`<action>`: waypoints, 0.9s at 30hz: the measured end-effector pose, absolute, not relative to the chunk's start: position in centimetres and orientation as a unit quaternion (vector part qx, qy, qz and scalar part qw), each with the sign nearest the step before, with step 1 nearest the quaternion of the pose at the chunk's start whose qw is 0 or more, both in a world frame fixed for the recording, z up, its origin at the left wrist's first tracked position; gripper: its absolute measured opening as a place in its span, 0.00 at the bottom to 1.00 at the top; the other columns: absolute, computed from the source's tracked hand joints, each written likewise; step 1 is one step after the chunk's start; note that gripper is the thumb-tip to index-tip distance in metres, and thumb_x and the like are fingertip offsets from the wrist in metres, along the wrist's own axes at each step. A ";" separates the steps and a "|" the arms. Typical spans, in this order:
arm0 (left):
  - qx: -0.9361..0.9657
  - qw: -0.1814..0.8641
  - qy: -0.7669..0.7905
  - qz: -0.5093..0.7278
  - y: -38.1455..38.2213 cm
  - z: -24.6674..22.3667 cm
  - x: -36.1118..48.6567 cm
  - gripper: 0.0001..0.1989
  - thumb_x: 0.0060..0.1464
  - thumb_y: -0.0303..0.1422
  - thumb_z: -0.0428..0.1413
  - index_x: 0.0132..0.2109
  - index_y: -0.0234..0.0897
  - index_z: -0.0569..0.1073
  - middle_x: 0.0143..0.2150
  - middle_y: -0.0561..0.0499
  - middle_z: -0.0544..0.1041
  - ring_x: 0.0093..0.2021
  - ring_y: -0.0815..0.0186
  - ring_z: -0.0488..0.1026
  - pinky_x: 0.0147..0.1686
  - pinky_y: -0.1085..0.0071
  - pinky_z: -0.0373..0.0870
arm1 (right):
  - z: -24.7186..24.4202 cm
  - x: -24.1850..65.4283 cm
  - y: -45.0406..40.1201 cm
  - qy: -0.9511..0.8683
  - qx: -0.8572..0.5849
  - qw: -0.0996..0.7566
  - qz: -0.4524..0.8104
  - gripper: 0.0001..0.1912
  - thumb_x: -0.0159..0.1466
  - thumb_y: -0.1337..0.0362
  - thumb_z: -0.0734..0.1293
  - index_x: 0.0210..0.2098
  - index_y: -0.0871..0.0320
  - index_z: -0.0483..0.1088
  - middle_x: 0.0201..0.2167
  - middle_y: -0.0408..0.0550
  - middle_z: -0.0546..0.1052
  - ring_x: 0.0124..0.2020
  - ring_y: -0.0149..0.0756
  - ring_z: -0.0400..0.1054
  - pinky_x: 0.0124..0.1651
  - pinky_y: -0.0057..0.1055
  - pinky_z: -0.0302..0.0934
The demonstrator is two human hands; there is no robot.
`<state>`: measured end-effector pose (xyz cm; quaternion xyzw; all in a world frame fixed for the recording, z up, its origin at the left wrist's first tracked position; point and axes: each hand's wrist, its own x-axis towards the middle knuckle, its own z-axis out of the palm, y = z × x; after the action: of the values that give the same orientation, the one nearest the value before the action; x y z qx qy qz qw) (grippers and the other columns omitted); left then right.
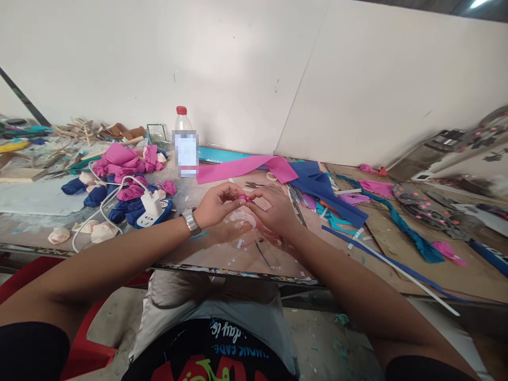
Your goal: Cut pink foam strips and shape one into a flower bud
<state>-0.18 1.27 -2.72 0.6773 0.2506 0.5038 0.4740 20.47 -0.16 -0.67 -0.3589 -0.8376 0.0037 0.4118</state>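
Over the middle of the table, my left hand (222, 203) and my right hand (273, 209) meet fingertip to fingertip. Both pinch a small piece of pink crepe paper (245, 198), mostly hidden by the fingers. A metal watch sits on my left wrist. Just beyond the hands lies a long pink strip (242, 168), its right end overlapping blue strips (329, 193). Scissors (256, 185) lie behind the fingers, partly covered by my right hand. On the left is a pile of crumpled pink paper flowers (123, 159) with dark blue ones (95, 196) and cream ones.
A power strip (153, 214) with a plugged white charger and cable stands left of my hands. Behind it are a red-capped bottle (182, 119) and a lit phone (187, 153). A white stick (413, 278) and teal twisted paper (408, 230) lie right, on cardboard.
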 end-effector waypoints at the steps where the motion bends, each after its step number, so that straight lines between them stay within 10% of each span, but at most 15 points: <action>1: 0.672 0.478 0.253 0.506 1.3 -2.7 -0.2 0.17 0.55 0.42 0.66 0.42 0.34 0.75 0.38 0.48 0.78 0.37 0.68 0.74 0.38 0.70 0.70 | -0.6 20.5 -0.1 -0.839 -0.360 0.408 0.004 0.07 0.67 0.57 0.70 0.38 0.53 0.74 0.37 0.46 0.82 0.41 0.43 0.75 0.52 0.43 0.63; 27: 0.646 0.507 0.260 0.509 1.7 -3.0 -0.2 0.19 0.53 0.43 0.67 0.44 0.33 0.77 0.39 0.47 0.79 0.36 0.68 0.74 0.38 0.69 0.71 | -0.7 20.4 -0.3 -0.849 -0.338 0.407 -0.021 0.05 0.70 0.61 0.67 0.38 0.53 0.75 0.37 0.47 0.83 0.41 0.43 0.75 0.49 0.42 0.64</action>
<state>-0.17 1.70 -2.97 0.6455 0.2601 0.5090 0.5066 20.42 -0.28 -0.70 -0.3378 -0.8485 -0.0212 0.4068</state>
